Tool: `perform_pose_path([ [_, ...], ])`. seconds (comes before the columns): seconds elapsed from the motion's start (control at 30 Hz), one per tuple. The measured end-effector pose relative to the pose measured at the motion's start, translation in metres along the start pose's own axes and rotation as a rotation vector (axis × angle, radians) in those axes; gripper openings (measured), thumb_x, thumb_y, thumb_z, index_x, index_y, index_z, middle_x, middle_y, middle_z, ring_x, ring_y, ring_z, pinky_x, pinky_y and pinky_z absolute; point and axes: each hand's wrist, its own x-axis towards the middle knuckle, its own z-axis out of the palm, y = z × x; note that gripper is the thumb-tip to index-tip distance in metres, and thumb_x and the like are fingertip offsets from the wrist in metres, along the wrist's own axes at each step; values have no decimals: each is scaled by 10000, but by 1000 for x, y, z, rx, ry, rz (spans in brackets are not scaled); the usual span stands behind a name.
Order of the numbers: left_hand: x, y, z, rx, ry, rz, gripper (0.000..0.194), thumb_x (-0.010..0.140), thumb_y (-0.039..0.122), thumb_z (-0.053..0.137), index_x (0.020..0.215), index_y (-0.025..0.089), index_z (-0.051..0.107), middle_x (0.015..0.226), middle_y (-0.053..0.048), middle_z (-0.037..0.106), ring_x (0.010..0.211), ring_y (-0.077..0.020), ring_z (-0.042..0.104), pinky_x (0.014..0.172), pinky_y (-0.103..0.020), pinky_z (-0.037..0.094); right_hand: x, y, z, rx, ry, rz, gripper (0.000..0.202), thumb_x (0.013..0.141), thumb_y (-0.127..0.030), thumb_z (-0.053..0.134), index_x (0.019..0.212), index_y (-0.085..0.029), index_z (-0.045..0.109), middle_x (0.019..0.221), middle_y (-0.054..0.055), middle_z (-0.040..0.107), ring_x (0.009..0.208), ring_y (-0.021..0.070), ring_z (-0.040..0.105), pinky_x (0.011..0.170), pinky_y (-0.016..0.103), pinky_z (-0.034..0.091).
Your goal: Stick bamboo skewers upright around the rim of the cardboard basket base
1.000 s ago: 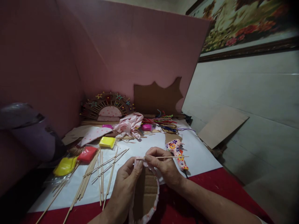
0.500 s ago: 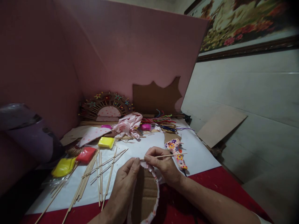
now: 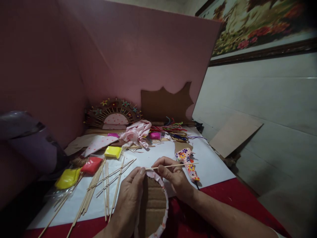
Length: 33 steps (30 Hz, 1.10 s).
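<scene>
My left hand (image 3: 130, 193) is closed on the edge of a rounded cardboard piece (image 3: 154, 201), its rim wrapped in gathered pale pink fabric (image 3: 158, 179). The left thumb also presses near one end of a thin wooden stick (image 3: 187, 164). Between the thumb and fingers of my right hand (image 3: 177, 177), the same stick lies almost level across the top of the cardboard. Just beyond that hand, a flower-patterned hot glue gun (image 3: 187, 160) rests on white paper. The lower end of the cardboard runs out of view.
Loose wooden sticks (image 3: 107, 188) spread on the left, beside yellow (image 3: 66, 178) and red (image 3: 91, 165) packets. Behind are crumpled pink fabric (image 3: 137, 132), scissors (image 3: 180, 135) and a decorated cardboard half-circle (image 3: 115, 115). A jagged cardboard sheet (image 3: 165, 104) leans against the pink panel.
The right thumb and fingers have shifted slightly along the stick, and more of it shows between my two hands. The cardboard has tilted a little; the things on the table stay in place.
</scene>
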Motion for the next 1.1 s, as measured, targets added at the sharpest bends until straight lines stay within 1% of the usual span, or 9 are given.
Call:
perform_pose_path([
  [0.07,1,1,0,25,20,17,190,768,347,558,676,181,569,607,39,526,570,-104,465,534,-180,417,0,0,0,14,-10,2,262,734,-415,603,753,-154,580,595,-14,513,497,91,435,473,217,359],
  [0.3,3,3,-2,76,7,57,196,791,354,522,698,192,581,603,43,506,556,-106,454,518,-182,413,0,3,2,27,-20,14,262,740,-409,601,773,-150,585,600,-14,496,484,84,429,450,208,356],
  [0.47,3,2,-2,34,0,40,208,784,354,532,658,191,558,589,41,516,549,-107,459,511,-182,413,0,4,2,29,-32,9,288,726,-430,606,775,-148,587,608,-12,494,482,83,425,444,208,351],
  [0.6,3,2,-2,-5,-10,28,194,777,355,543,684,190,586,583,45,516,540,-105,458,498,-182,406,-1,3,2,9,-53,-9,276,738,-421,599,778,-149,576,604,-13,493,494,81,414,454,203,343],
  [0.7,3,2,-2,-15,1,35,179,767,355,556,728,189,613,616,39,545,568,-112,482,540,-192,422,-3,1,3,-31,-55,-22,241,746,-391,600,792,-155,573,622,-14,487,505,80,407,459,204,329],
  [0.8,2,1,-2,1,18,49,167,759,349,569,742,191,623,641,34,557,602,-117,497,580,-199,431,-4,0,4,-89,-33,-64,191,750,-348,605,775,-161,577,676,-4,490,551,92,431,487,213,340],
  [0.9,2,-1,-3,38,-2,78,160,768,342,562,759,196,628,648,36,542,614,-115,492,578,-191,420,-5,-1,5,-121,7,-103,177,745,-335,612,759,-161,583,720,12,505,606,110,460,525,223,365],
  [1.03,1,-3,-3,60,-28,80,163,763,349,566,741,199,627,620,40,531,590,-110,487,561,-185,401,-7,0,5,-42,21,-92,203,754,-369,593,817,-176,578,670,1,512,534,103,447,476,221,357],
  [1.1,1,-3,-3,59,-36,66,170,751,357,578,711,196,616,607,42,525,576,-110,484,548,-186,395,-6,0,5,-5,32,-77,185,765,-364,581,771,-179,574,621,-11,509,485,94,433,451,219,344],
])
